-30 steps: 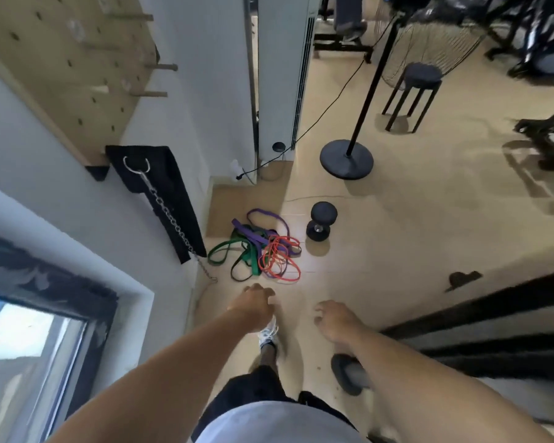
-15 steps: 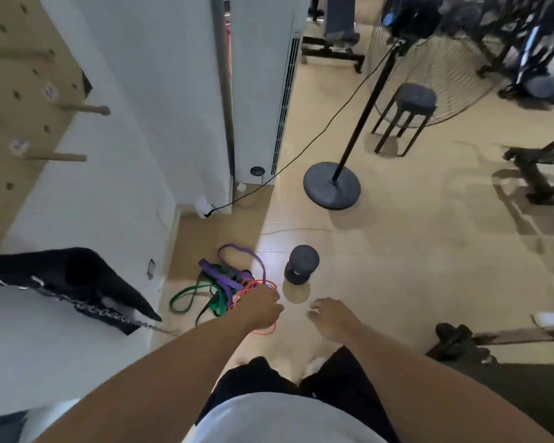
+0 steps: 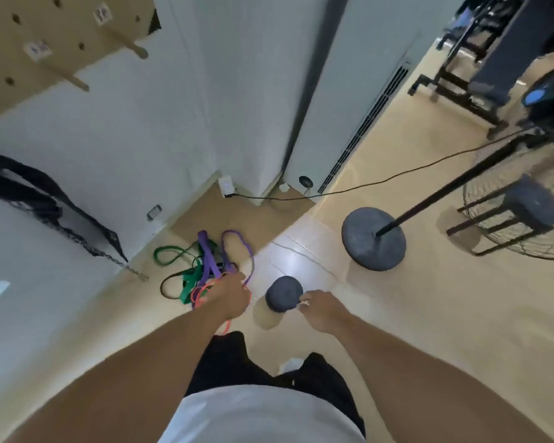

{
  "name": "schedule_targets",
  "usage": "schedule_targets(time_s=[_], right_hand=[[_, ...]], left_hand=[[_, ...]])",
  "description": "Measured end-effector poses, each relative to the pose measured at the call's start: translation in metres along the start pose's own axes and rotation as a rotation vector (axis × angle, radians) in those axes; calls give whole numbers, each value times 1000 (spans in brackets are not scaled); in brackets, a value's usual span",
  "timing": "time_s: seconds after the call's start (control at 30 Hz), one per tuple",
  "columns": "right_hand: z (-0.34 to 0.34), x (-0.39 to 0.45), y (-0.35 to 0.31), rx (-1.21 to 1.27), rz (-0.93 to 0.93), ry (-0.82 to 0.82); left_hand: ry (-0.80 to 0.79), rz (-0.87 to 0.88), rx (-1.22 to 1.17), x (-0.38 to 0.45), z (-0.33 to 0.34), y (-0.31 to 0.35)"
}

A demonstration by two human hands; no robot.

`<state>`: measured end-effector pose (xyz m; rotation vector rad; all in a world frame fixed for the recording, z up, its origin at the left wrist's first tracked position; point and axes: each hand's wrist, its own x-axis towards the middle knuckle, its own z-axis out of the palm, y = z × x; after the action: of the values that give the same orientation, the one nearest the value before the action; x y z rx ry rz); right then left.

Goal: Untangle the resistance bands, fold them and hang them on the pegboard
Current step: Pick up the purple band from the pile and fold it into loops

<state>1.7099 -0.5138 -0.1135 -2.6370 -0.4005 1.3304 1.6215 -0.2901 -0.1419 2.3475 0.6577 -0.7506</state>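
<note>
1. Resistance bands [image 3: 202, 276]: tangled heap of flat rubber loops (purple, green, orange-red, one dark) lying on the tan floor [image 3: 397, 330], close to the white wall [image 3: 109, 155] & just left of a dark round-ended dumbbell [image 3: 283, 297].
2. Left hand [image 3: 232, 297] is down over the near edge of the heap, back of hand to camera. Orange-red strands run under it & a purple loop passes by the knuckles. Fingers look curled but are hidden, so can't tell if it's actually gripping anything.
3. Right hand [image 3: 317, 310] hovers by the dumbbell, fingers loosely bent, nothing in it. Fingertips overlap the dumbbell's edge in view; contact unclear.
4. Step, as I read it: the very start, i.e. the first pick-up. Bands not untangled, none folded, none hung.
5. Wooden pegboard [image 3: 45, 36] w/ plain dowel pegs sits high on the wall, upper left, well apart from the heap. No bands on the visible part.
6. Next move prob. needs a firm grip on one colour, lifting the bundle off the floor, then the right hand coming over to hold the rest while one loop is drawn free.
7. Pulling hard could tighten the knot, so ease strands apart & keep clear of the dumbbell.
</note>
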Motion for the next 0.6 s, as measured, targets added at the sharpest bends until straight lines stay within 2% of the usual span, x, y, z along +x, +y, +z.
schedule_targets(time_s=[0.2,0.37,0.5,0.6], right_hand=[[-36,48,-24,-197,-83,-86],[-46,73,-75,-284,-271,-146],[-65,86,-106,-328,-382,-166],[-86,99,-122,-342,-394,-148]], left_hand=[[80,-172,-285,1,27,-3],[121,-327,-509,42,62,-41],[61,-399,-503,69,56,-55],[101,-397,-562,82,43,-61]])
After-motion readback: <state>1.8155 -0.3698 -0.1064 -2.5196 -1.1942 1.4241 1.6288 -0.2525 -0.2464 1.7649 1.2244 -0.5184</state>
